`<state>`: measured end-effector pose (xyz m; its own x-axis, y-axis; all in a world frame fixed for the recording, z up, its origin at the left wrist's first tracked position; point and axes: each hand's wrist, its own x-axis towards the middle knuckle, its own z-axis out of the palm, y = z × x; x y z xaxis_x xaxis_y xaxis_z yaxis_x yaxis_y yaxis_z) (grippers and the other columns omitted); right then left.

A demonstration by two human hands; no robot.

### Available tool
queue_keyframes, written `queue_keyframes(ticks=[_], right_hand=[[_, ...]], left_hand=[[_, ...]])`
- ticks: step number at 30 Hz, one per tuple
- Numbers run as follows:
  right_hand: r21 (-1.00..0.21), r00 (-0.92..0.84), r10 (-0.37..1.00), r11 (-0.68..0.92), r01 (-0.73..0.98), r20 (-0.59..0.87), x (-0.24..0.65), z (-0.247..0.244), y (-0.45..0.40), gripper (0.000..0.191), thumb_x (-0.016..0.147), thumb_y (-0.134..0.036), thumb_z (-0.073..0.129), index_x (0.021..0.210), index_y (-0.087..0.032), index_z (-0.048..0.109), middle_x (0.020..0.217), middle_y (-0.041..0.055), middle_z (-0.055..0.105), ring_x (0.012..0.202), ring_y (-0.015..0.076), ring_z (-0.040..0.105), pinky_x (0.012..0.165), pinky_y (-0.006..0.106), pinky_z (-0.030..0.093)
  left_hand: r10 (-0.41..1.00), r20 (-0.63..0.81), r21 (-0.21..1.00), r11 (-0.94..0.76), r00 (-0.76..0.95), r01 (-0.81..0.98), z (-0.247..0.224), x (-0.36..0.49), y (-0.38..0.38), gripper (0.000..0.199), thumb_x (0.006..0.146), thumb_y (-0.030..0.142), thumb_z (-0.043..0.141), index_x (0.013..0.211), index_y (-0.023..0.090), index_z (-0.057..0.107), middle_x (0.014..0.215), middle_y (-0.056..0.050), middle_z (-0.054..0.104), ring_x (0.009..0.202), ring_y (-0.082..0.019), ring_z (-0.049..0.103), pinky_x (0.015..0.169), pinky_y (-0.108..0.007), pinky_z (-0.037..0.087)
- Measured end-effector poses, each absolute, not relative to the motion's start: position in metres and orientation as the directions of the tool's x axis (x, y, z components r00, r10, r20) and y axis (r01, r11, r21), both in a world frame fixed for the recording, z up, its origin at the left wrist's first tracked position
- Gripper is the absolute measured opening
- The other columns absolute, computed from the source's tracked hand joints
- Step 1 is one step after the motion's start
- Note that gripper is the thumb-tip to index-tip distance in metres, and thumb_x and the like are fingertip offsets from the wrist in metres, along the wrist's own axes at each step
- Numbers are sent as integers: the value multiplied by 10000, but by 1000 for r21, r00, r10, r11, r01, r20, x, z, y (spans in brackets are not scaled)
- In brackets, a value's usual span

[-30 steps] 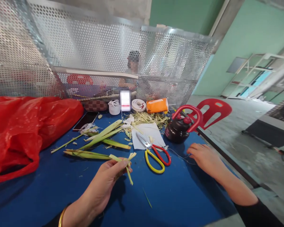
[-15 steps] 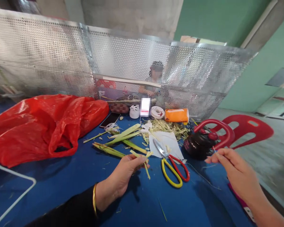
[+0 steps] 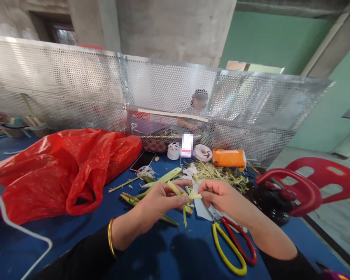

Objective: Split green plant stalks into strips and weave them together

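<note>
My left hand (image 3: 160, 200), a gold bangle at its wrist, pinches a small bundle of crossed pale green leaf strips (image 3: 175, 188) between thumb and fingers. Close against the bundle's right end, my right hand (image 3: 221, 194) has its fingers pinched together. Half a second ago those fingers held a thin thread, too fine to make out now. Scissors (image 3: 229, 249) with one yellow and one red handle lie below the right forearm. Their blades rest partly on a white paper (image 3: 202, 208) and are partly hidden. Behind the left hand lie longer green leaf pieces (image 3: 160, 179).
On the blue table, a red plastic bag (image 3: 52, 175) spreads at left beside a bent white rod (image 3: 41, 231). Leaf scraps (image 3: 221, 173), a phone (image 3: 144, 160), a tape roll (image 3: 203, 152) and an orange pack (image 3: 229, 157) lie behind. A dark red-handled kettle (image 3: 271, 202) stands right. A person sits beyond the perforated screen (image 3: 169, 81).
My right hand has come in from the right, beside the kettle, to the strips in my left hand. The view has tilted up slightly, and the right forearm now passes over the scissors.
</note>
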<state>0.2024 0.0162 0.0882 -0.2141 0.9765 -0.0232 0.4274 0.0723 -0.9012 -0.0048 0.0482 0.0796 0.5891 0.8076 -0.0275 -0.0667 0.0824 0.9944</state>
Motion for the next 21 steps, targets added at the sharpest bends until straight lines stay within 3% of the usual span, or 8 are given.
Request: queue_keyframes(ticks=[3,10,16,21], right_hand=[[-884,-237,971,90,460,-24,200,75,23,195,882,-264,558,709,-175,571,574,-40,559,494,85,385,459,213,265],[-938,-260,956,-38,346,-135,191,54,29,165,838,-283,593,710,-183,564,553,-53,532,426,69,334,400,207,193],[-956,-233,960,-87,280,-156,193,54,30,128,831,-303,596,806,-178,604,588,-56,553,417,60,319,411,209,212],[-906,-189,980,24,422,-62,208,60,33,102,817,-265,609,773,-175,630,661,-31,552,554,100,433,510,231,323]], left_hand=[[802,-54,999,49,595,25,74,-8,59,95,673,262,722,674,167,721,1227,-86,642,976,-249,637,799,-317,462],[737,-162,986,89,656,143,55,-3,62,168,661,322,722,731,174,761,774,-41,742,754,-206,643,682,-279,456],[761,-191,976,212,620,41,53,1,61,142,688,288,693,650,165,751,687,-41,722,725,-177,644,760,-283,475],[788,-272,919,383,552,-93,51,1,67,176,671,316,738,652,142,737,722,-66,715,708,-164,647,775,-293,495]])
